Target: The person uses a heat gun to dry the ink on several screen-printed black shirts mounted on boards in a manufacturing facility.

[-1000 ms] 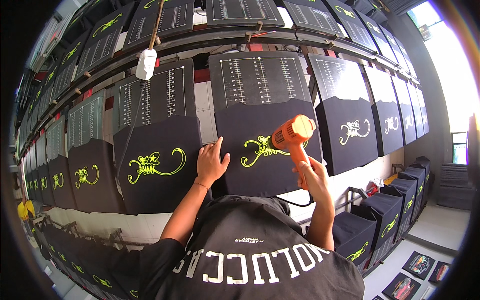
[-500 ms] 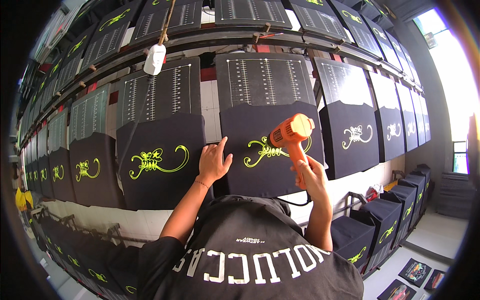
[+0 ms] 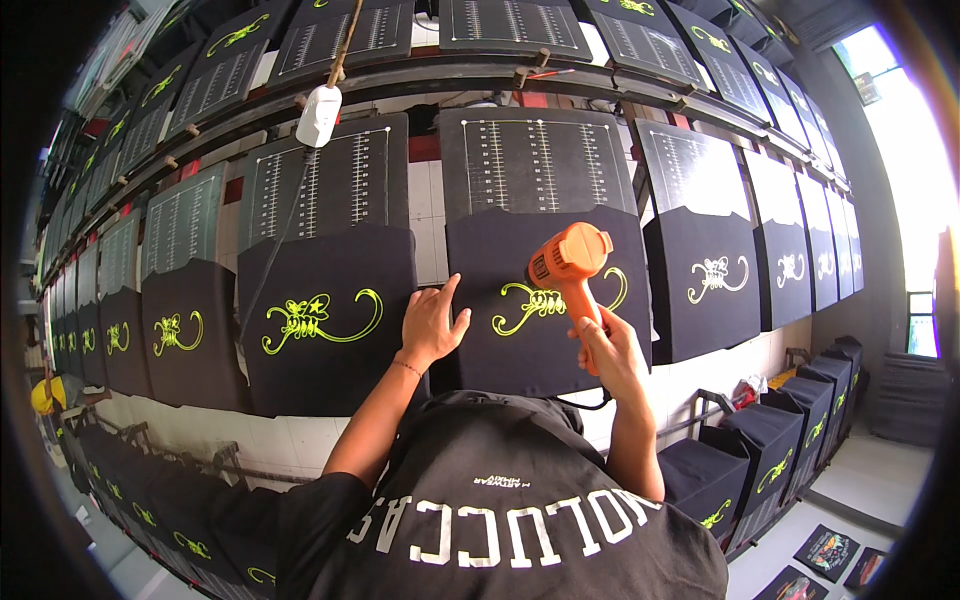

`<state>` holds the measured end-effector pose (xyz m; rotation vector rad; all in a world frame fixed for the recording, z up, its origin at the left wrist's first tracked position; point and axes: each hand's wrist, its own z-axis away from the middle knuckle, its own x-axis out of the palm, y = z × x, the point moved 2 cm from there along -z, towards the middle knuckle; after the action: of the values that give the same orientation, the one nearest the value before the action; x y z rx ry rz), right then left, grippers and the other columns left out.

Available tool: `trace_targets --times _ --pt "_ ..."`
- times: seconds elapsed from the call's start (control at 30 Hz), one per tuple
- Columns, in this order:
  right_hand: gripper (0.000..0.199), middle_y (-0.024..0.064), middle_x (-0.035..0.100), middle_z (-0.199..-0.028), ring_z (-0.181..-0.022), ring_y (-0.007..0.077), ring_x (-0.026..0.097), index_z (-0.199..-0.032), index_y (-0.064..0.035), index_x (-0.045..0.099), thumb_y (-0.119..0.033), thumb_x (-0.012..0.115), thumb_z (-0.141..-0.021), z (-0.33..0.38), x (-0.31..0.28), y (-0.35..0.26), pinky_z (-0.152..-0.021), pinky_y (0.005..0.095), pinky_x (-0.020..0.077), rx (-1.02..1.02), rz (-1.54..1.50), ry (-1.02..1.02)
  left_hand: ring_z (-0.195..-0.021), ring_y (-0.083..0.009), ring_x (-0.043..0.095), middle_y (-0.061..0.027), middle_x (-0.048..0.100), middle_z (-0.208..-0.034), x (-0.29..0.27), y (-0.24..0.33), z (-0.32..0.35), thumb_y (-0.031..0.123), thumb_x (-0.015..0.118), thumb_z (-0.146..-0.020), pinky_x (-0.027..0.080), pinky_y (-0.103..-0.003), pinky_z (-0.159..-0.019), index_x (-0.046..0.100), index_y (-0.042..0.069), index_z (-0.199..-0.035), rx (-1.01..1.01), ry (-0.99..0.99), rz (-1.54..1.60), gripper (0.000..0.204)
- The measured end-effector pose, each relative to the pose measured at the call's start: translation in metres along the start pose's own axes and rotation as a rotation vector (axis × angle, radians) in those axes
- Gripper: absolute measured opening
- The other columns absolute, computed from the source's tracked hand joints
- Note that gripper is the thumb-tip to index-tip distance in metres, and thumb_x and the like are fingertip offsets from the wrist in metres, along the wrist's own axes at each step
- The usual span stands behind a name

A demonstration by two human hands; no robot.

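An orange heat gun [image 3: 574,254] is gripped by its handle in my right hand [image 3: 614,352]. Its body is held over a black shirt [image 3: 500,365] stretched on a flat board, and partly hides the neon-yellow curling print [image 3: 517,312] there. My left hand [image 3: 432,325] rests at the left edge of this shirt, fingers spread and holding nothing. Left of it lies another black shirt [image 3: 330,375] with the same yellow print in full view. To the right, a third shirt [image 3: 700,325] carries the design in white.
Dark boards with ruler marks [image 3: 540,165] stand in long rows, most dressed in printed black shirts. A white plug box [image 3: 319,117] hangs from a cord at the upper left, its cable crossing the left shirt. More covered boards [image 3: 700,470] line the lower right behind me.
The heat gun has moved a little to the left across the print, with my right hand following. My left hand keeps its place at the shirt's edge.
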<state>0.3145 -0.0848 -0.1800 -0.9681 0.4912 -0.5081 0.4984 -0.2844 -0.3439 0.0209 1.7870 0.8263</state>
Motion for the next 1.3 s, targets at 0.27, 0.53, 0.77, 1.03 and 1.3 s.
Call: trace_targets --times 0.27,0.53,0.77,1.03,1.3 --pt "0.036 0.0025 0.063 -0.087 -0.059 0.0049 0.055 -0.128 0.0025 0.057 -0.02 0.055 -0.1 0.003 0.005 -0.002 -0.05 0.0196 0.0453 -0.024 0.057 0.026 -0.091 -0.0283 0.06 -0.0118 0.062 -0.094 0.0 0.0 0.001 0.033 0.063 -0.09 0.043 -0.042 -0.089 0.044 0.005 -0.143 -0.021 -0.039 -0.017 0.062" --pt "0.027 0.0019 0.062 -0.083 -0.056 0.0054 0.055 -0.117 0.002 0.059 -0.018 0.056 -0.099 0.008 -0.008 0.009 -0.047 0.0206 0.0434 -0.001 0.001 0.1 -0.092 -0.0272 0.06 -0.0106 0.062 -0.095 0.001 0.001 0.0 0.035 0.062 -0.09 0.043 -0.041 -0.089 0.046 0.006 -0.142 -0.027 -0.04 -0.017 0.062" --pt "0.028 0.0024 0.062 -0.084 -0.054 0.0053 0.053 -0.116 0.001 0.06 -0.021 0.057 -0.099 0.019 -0.017 0.015 -0.047 0.0201 0.0435 -0.001 -0.02 0.111 -0.093 -0.0279 0.061 -0.0109 0.063 -0.095 0.002 0.0 0.001 0.037 0.061 -0.091 0.043 -0.04 -0.09 0.046 0.006 -0.143 -0.001 0.008 -0.015 0.062" --pt "0.037 0.0034 0.061 -0.083 -0.054 0.0051 0.053 -0.129 0.0016 0.056 -0.02 0.056 -0.099 0.026 -0.028 0.022 -0.045 0.0198 0.042 0.035 -0.054 0.127 -0.094 -0.0287 0.061 -0.0111 0.064 -0.095 0.001 0.0 0.001 0.04 0.059 -0.091 0.042 -0.041 -0.091 0.048 0.006 -0.141 -0.024 -0.002 -0.009 0.062" --pt "0.04 0.0042 0.063 -0.084 -0.053 0.0058 0.053 -0.126 0.0021 0.058 -0.027 0.057 -0.099 0.036 -0.031 0.025 -0.046 0.0202 0.0435 0.025 -0.048 0.138 -0.093 -0.0288 0.061 -0.0115 0.063 -0.092 0.002 0.001 0.001 0.041 0.059 -0.09 0.043 -0.041 -0.089 0.049 0.006 -0.141 -0.04 -0.014 0.009 0.063"
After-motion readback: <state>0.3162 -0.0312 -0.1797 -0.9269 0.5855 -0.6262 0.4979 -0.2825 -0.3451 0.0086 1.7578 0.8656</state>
